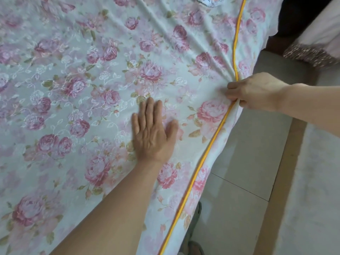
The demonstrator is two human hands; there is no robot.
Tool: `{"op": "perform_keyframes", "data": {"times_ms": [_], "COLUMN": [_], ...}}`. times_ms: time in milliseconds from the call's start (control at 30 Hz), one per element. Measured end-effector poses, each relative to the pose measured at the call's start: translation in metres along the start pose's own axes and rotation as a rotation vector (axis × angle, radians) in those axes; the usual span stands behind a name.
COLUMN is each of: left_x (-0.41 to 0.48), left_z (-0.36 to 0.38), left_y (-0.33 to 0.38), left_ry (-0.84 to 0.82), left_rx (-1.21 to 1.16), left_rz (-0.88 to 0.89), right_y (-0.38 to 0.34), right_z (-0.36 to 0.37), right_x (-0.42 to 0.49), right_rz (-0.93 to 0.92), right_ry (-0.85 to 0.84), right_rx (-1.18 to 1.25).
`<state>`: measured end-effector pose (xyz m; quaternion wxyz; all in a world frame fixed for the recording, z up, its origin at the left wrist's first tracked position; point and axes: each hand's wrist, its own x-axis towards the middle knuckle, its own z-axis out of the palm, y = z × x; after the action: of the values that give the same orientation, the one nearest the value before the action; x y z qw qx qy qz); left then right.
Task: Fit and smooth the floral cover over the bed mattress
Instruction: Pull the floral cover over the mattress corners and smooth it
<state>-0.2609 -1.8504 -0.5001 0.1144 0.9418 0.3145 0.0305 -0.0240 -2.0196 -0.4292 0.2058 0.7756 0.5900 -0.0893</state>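
At the right-hand edge of the bed, seen from above, a floral cover (77, 85) of pink roses on pale cloth lies spread over the mattress, which is hidden beneath it, and fills the view from twelve o'clock round to seven. A line of yellow piping (202, 159) marks the cover's edge seam, running from one o'clock down to six. The person's left hand (153, 133) lies flat near the centre, palm down, with the fingers straight, close together and pointing toward twelve. It appears to pin the cloth so the top does not slide. Toward three o'clock, the right hand (255, 91) comes in from the side with its fingers curled round the piping, pinching the seam and a fold of cloth, seemingly to draw the edge outward over the side of the mattress. Long creases (184, 43) fan from that pinch toward twelve o'clock, which suggests the cloth there is under pull and not yet smooth. Below the pinch, the skirt of the cover hangs past the piping. Pale floor tiles (239, 153) lie beside the bed at four o'clock. A pinkish cloth with a speckled trim (312, 54) sits at two o'clock, well apart from the hands.
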Motion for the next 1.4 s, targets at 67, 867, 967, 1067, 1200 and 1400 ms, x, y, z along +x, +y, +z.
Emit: {"op": "perform_keyframes", "data": {"times_ms": [67,867,967,1067,1200,1400], "left_x": [0.007,0.139,0.141,0.143,0.159,0.190], "left_z": [0.002,0.021,0.021,0.017,0.013,0.021], "left_y": [0.002,0.108,0.110,0.108,0.077,0.098], "left_ry": [-0.009,-0.017,-0.014,-0.003,0.070,-0.038], "left_rx": [0.029,-0.008,-0.043,-0.084,-0.043,-0.023], "left_rz": [-0.050,0.207,0.201,0.232,-0.012,-0.059], "right_y": [0.003,0.126,0.129,0.146,0.160,0.181], "right_z": [0.000,-0.026,-0.039,-0.041,-0.010,0.018], "right_x": [0.000,0.099,0.101,0.086,0.083,0.081], "right_rz": [-0.006,-0.069,-0.074,-0.067,-0.134,-0.275], "right_ry": [-0.010,-0.013,-0.153,-0.256,-0.022,0.238], "right_rx": [-0.010,-0.194,-0.311,-0.340,-0.198,0.070]}}
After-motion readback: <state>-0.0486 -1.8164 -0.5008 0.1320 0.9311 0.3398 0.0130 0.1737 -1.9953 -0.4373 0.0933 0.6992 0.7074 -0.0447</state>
